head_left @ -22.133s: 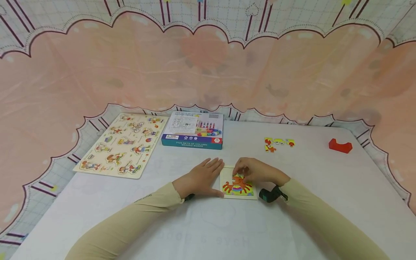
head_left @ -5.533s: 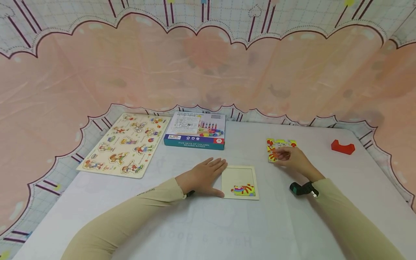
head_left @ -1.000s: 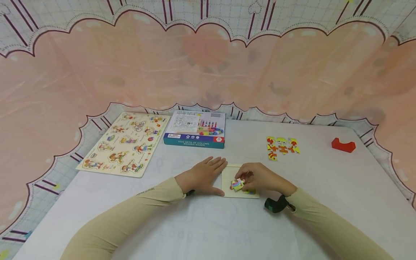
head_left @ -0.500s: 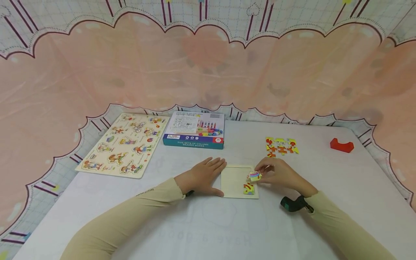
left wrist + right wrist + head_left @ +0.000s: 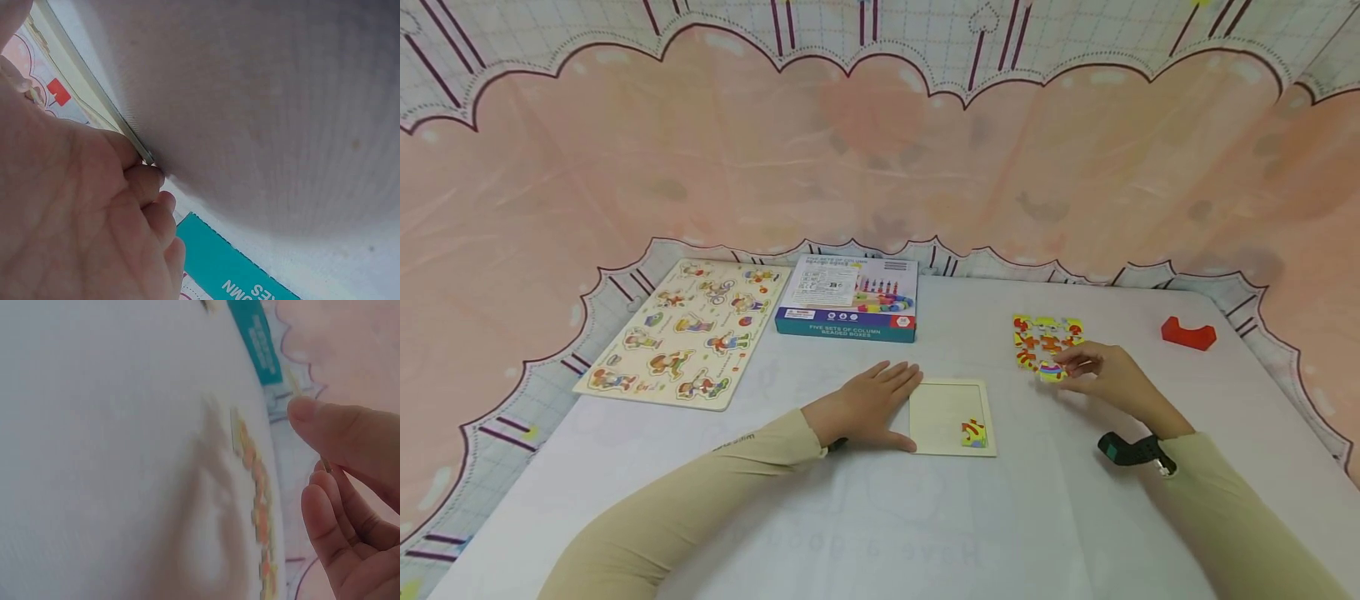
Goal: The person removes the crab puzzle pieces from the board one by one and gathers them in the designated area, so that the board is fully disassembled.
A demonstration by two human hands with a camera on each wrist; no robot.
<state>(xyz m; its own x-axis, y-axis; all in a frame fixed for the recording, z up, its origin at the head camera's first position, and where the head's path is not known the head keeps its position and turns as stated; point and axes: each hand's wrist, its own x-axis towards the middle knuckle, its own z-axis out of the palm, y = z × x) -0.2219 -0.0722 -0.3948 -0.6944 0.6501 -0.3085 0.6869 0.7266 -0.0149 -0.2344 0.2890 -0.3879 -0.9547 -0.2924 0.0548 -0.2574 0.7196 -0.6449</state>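
My right hand [image 5: 1116,387] pinches a puzzle piece [image 5: 1051,375] with a rainbow stripe between thumb and fingers, just in front of a group of puzzle pieces [image 5: 1048,340]. In the right wrist view only the piece's thin edge [image 5: 295,382] shows past the thumb. My left hand [image 5: 867,410] lies with fingers extended along the left side of a pale square puzzle tray [image 5: 934,417]; in the left wrist view its fingertips meet the tray's edge [image 5: 97,87]. A single yellow-and-red puzzle piece [image 5: 973,433] sits in the tray's near right corner.
A flat box [image 5: 846,329] stands behind the left hand, beside a large peg-style picture board [image 5: 681,342] on the left. Far right on the white tabletop [image 5: 865,517] is a red notched block [image 5: 1187,333]. A patterned curtain [image 5: 880,167] hangs behind.
My right hand has carried the rainbow piece from above the tray right and away to the group of pieces. The corner piece is uncovered in the tray. My left hand has stayed in place.
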